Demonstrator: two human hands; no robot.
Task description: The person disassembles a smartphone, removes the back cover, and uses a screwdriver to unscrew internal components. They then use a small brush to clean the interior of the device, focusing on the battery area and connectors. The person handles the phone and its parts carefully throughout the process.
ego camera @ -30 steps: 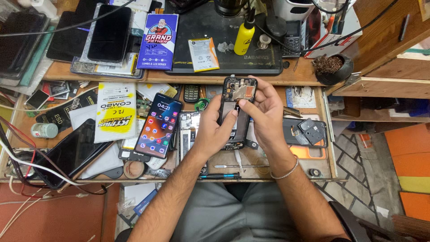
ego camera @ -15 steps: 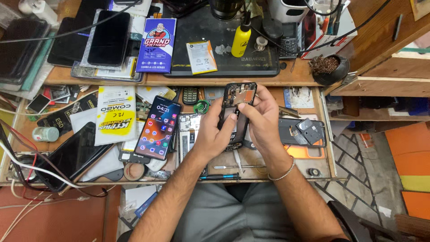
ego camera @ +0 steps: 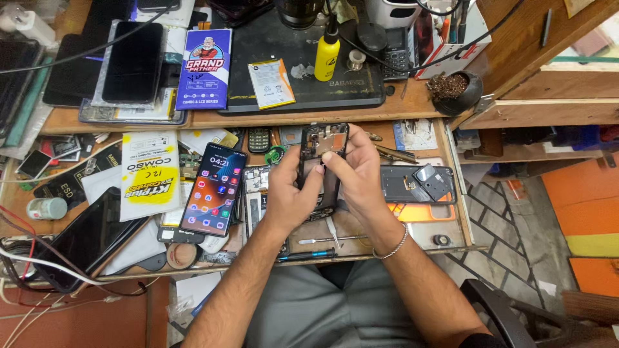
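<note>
Both my hands hold an opened black phone [ego camera: 320, 145] upright over the cluttered wooden workbench [ego camera: 361, 225], its bare inner parts facing me. My left hand [ego camera: 288, 191] grips its lower left side. My right hand [ego camera: 356, 171] wraps the right edge, thumb pressed on the middle of the open back. A thin metal bracelet [ego camera: 391, 247] sits on my right wrist. Left of my hands lies a switched-on phone [ego camera: 214, 189] with a colourful screen.
A dark phone back cover [ego camera: 416, 184] lies to the right. A tweezer and thin tools [ego camera: 325, 239] rest near the bench's front edge. On the upper shelf stand a yellow bottle [ego camera: 327, 54], a blue box [ego camera: 207, 67], a small battery [ego camera: 271, 83] and dark phones [ego camera: 132, 60].
My hands keep hold of the opened phone; my right thumb has shifted slightly on its back. The view has tilted a little.
</note>
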